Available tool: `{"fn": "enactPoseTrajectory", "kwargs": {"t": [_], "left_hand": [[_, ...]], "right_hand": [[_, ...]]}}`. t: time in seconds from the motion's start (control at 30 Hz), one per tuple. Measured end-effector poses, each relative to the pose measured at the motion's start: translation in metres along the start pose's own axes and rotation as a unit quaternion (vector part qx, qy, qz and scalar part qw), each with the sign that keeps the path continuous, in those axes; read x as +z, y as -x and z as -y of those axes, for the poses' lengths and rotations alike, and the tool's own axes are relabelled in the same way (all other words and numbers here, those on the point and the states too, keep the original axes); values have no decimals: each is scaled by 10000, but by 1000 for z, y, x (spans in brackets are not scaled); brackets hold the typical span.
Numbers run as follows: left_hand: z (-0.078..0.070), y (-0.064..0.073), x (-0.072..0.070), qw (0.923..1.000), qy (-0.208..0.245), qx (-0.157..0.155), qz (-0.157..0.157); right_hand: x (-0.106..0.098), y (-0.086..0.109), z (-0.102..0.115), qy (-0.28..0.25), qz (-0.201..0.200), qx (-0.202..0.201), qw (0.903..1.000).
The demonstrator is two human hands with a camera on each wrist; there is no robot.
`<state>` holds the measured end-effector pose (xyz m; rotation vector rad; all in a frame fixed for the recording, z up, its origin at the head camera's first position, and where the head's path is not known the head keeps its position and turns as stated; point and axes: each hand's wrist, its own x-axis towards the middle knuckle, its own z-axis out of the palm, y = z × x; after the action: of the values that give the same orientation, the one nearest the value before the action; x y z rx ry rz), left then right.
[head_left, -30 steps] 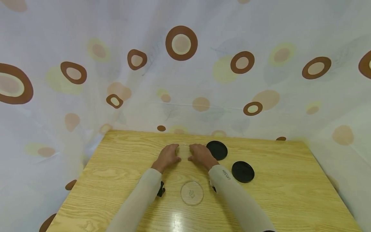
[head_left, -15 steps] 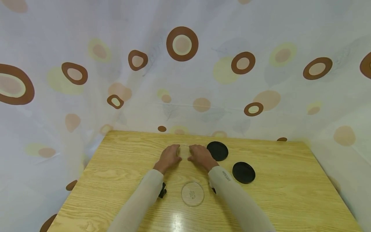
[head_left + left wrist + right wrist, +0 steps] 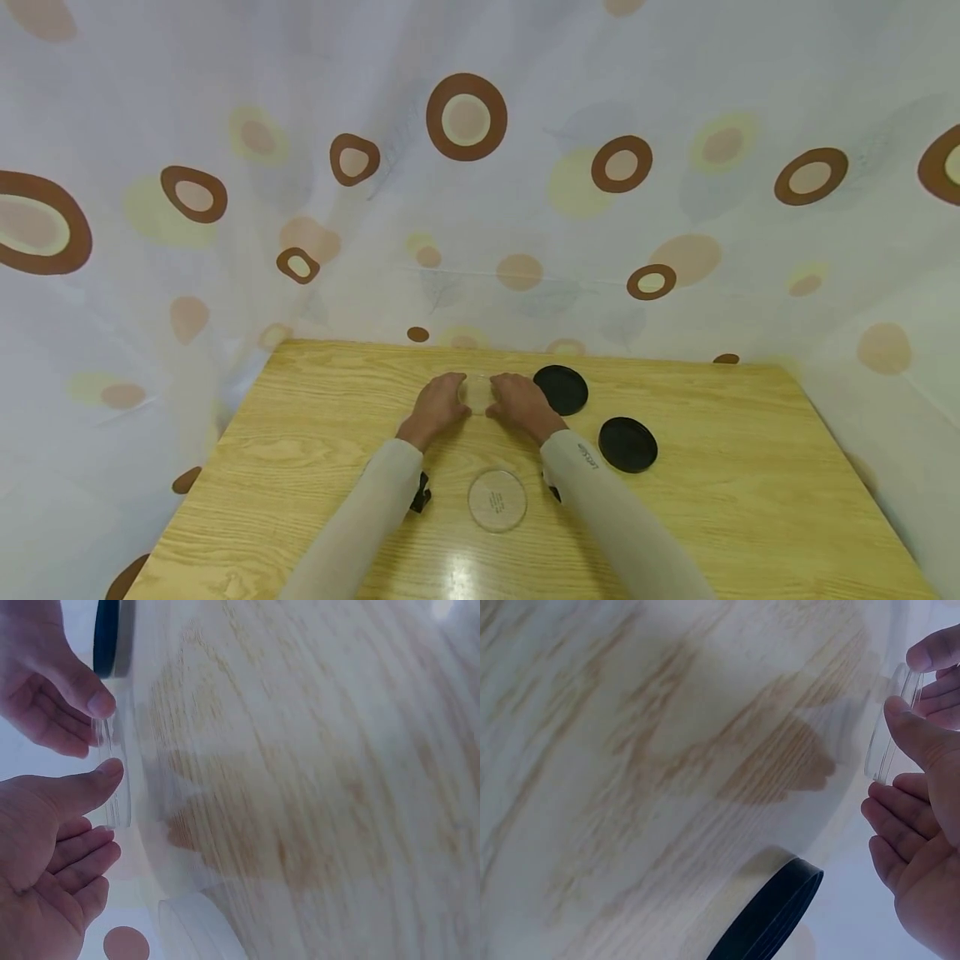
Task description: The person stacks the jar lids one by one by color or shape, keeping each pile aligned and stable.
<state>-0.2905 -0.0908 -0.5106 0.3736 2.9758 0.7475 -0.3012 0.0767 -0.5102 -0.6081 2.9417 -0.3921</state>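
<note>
A clear round shallow dish (image 3: pixel 477 394) is between my two hands near the far side of the table, and its edge shows between the thumbs and fingers in the left wrist view. My left hand (image 3: pixel 437 408) pinches its left edge, thumb toward me and fingers beyond. On the opposite edge my right hand (image 3: pixel 523 404) does the same. A second clear round dish (image 3: pixel 497 500), with small print at its middle, lies flat on the table between my forearms. Just beyond my right hand lies a black round shallow dish (image 3: pixel 561 390).
Another black round dish (image 3: pixel 627 444) lies right of my right forearm. The wooden table (image 3: pixel 735 500) ends at a patterned pale curtain (image 3: pixel 480 217) at the back and sides. A pale, round-edged thing (image 3: pixel 199 930), its kind unclear, shows low in the left wrist view.
Hands and dishes keep almost the same places. The whole head view shifts by only a few pixels.
</note>
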Motion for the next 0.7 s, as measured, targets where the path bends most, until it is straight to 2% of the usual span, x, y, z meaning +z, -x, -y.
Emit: {"fn": "enactPoseTrajectory", "kwargs": {"t": [0.2, 0.37, 0.7], "left_hand": [[-3, 4, -1, 9999, -31, 72, -75], [-3, 9, -3, 9997, 200, 77, -110], [-7, 18, -10, 9992, 400, 89, -10]], "right_hand": [[-5, 6, 1, -134, -37, 29, 9999], [-6, 10, 4, -128, -32, -32, 9999], [-15, 22, 8, -5, -13, -83, 10000]]}}
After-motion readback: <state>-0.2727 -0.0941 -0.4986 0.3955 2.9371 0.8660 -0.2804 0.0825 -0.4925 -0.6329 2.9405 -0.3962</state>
